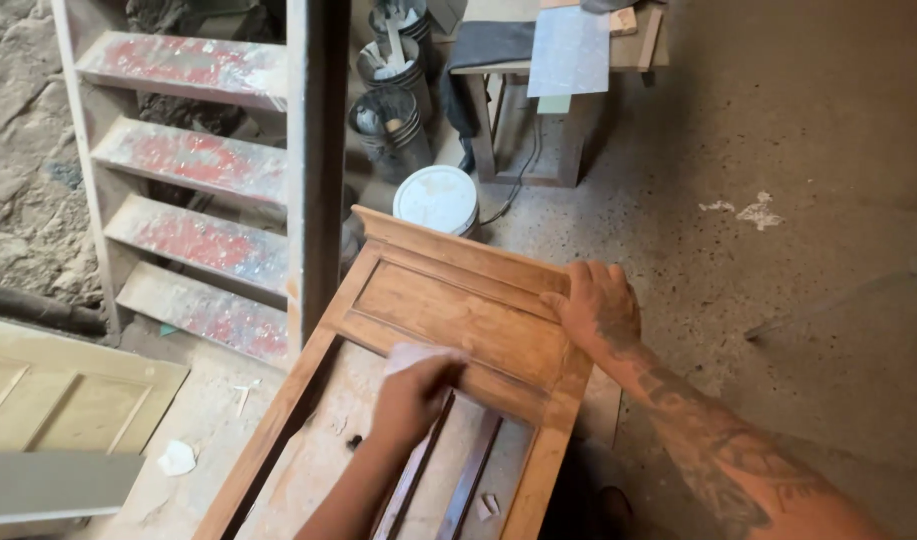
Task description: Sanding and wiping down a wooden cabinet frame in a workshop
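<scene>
The person is leaning over a brown wooden door frame (448, 330) that is lying tilted, its top rail toward the white bucket (436, 198) and its lower end running out of the bottom edge of view. The left hand (415, 395) is pressing a pale sheet of sandpaper (418, 353) flat against the cross rail just below the raised panel; the fingers are curled down over the sheet, so the grip is narrow and closed on it. The right hand (596, 303) is lying spread on the frame's right edge near the top corner, palm down, fingers wide and holding nothing, only steadying the wood.

Below the rail the frame is standing open, with two dark slats (448, 480) lying loose in the gap and the dusty floor (778, 130) showing through. The left stile is running close beside a grey upright post (316, 160), so there is little room on that side. Behind the post a stair with red-stained treads (193, 160) is rising to the left. Stacked metal tins (390, 115) and a small wooden stool (533, 110) are crowding the space beyond the bucket, just past the frame's top edge. To the right the concrete is lying bare and wide. At the lower left a pale panelled door (68, 400) is lying flat, well apart from the frame.
</scene>
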